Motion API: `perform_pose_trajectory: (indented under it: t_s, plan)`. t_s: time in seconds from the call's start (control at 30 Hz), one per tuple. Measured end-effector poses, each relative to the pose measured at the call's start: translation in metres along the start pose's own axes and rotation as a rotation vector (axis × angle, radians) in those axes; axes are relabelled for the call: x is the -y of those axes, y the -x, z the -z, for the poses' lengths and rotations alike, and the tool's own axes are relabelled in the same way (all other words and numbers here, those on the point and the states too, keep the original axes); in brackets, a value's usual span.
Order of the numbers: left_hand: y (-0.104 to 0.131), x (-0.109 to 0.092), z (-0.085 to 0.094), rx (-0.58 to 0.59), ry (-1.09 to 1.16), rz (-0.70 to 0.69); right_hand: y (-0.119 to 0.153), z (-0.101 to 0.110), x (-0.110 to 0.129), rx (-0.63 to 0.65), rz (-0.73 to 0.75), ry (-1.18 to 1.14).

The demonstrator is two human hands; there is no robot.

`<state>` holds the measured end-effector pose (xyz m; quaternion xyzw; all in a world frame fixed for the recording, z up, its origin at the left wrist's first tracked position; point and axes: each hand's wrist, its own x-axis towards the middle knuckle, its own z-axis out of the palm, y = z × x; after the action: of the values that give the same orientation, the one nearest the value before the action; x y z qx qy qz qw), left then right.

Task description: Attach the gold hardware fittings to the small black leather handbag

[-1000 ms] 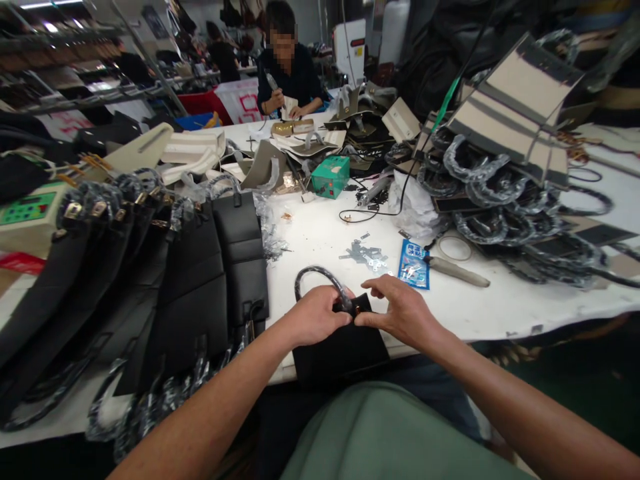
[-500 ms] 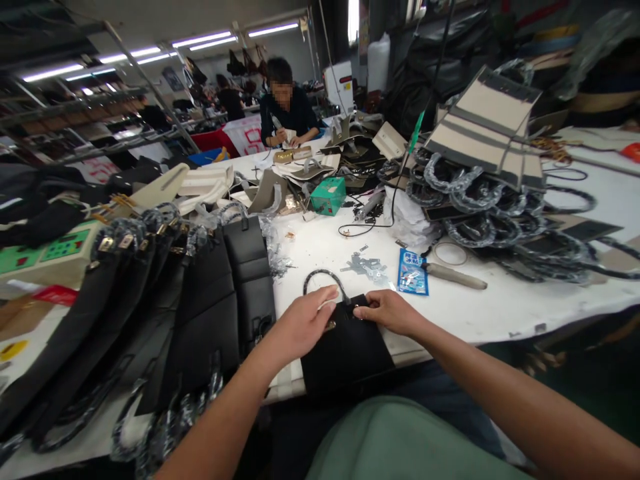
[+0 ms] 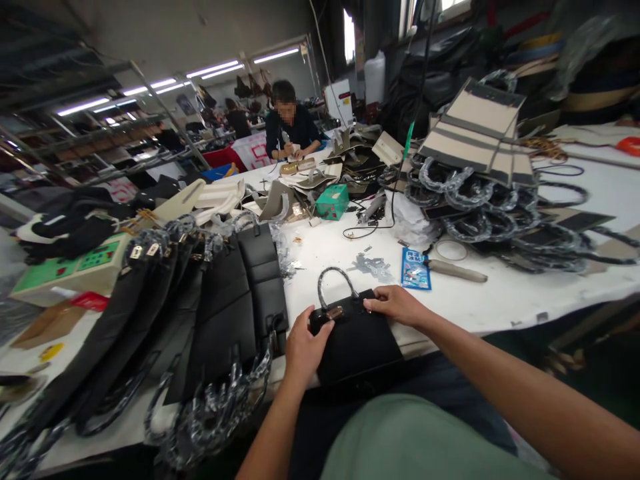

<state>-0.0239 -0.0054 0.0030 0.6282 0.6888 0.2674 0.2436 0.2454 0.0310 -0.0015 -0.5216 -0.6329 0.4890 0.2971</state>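
Observation:
A black handbag panel (image 3: 357,340) lies over the table's front edge, close to my body. Its wrapped loop handle (image 3: 336,273) stands up at the far edge, and a shiny metal clasp (image 3: 335,313) shows near the handle's left foot. My left hand (image 3: 306,343) grips the panel's left top corner, thumb on top beside the clasp and fingers round the edge. At the right top corner my right hand (image 3: 397,305) pinches the panel between thumb and fingers. The fingertips underneath are hidden.
Several black bag panels (image 3: 220,320) with wrapped handles lie to the left. Small metal plates (image 3: 373,265), a blue packet (image 3: 415,269) and a grey-handled tool (image 3: 457,271) lie ahead. Bag parts (image 3: 475,140) are piled right. A green box (image 3: 332,202) stands further back; a co-worker (image 3: 293,127) sits across.
My left hand has moved from above the clasp and handle to the panel's left corner, uncovering the clasp. My right hand keeps its hold at the right corner. The view has shifted slightly.

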Motion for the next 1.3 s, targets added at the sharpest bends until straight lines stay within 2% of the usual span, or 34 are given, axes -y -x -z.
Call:
perform_pose_trajectory:
  t_s: [0.07,0.17,0.23,0.3,0.37,0.47,0.67,0.87,1.3]
  plan:
    - [-0.002,0.000,-0.004,0.012,0.190,0.067,0.001,0.002,-0.003,0.031,0.027,-0.051]
    - [-0.002,0.003,-0.010,0.017,0.588,0.160,0.001,0.004,-0.008,0.056,0.024,-0.093]
    - [0.001,0.004,-0.013,-0.007,0.842,0.283,0.002,0.004,-0.009,0.052,0.018,-0.097]
    - [0.005,0.003,-0.013,-0.033,1.007,0.411,0.003,0.005,-0.008,0.050,0.024,-0.082]
    - [0.009,0.002,-0.011,-0.031,1.091,0.472,0.004,0.005,-0.005,0.053,0.028,-0.050]
    - [0.011,0.000,-0.008,-0.006,1.125,0.469,0.007,0.006,0.000,0.061,0.018,-0.011]
    - [0.010,0.003,-0.008,-0.044,1.132,0.444,0.008,0.004,0.006,0.038,0.020,-0.021]
    - [0.010,0.006,-0.008,-0.003,1.090,0.417,0.009,0.001,0.010,0.022,0.007,-0.050]
    - [0.010,-0.002,0.002,-0.036,1.120,0.461,0.008,-0.005,0.008,0.022,-0.008,-0.055]
